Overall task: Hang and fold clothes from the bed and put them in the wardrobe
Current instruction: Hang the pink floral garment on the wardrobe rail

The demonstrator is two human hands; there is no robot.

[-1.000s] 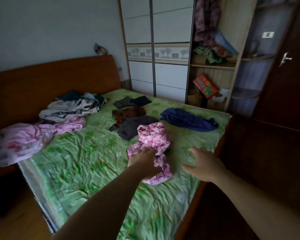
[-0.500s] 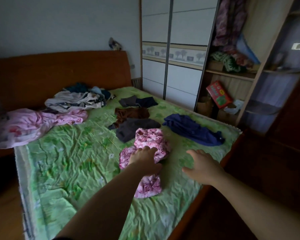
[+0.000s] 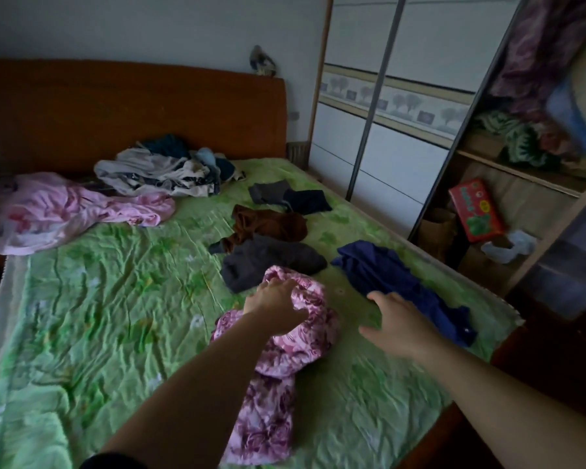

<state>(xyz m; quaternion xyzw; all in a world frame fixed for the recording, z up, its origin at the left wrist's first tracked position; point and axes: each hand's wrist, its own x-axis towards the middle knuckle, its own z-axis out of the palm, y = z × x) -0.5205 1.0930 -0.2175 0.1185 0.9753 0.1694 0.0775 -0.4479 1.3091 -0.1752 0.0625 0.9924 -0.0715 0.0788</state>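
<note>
Pink floral garment [image 3: 298,336] lies bunched near the bed's [image 3: 115,299] right edge, clamped by the left hand [image 3: 273,304]; right hand [image 3: 394,324] spread, holding nothing. Other clothes remain unfolded; judged early stage.

Dim, flat indoor light; edges bend and blur, right side smeared.

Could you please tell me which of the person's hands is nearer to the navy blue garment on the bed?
Right. The right hand hovers open at the navy blue garment, at its near edge; the left hand grips the pink floral garment further left.
</note>
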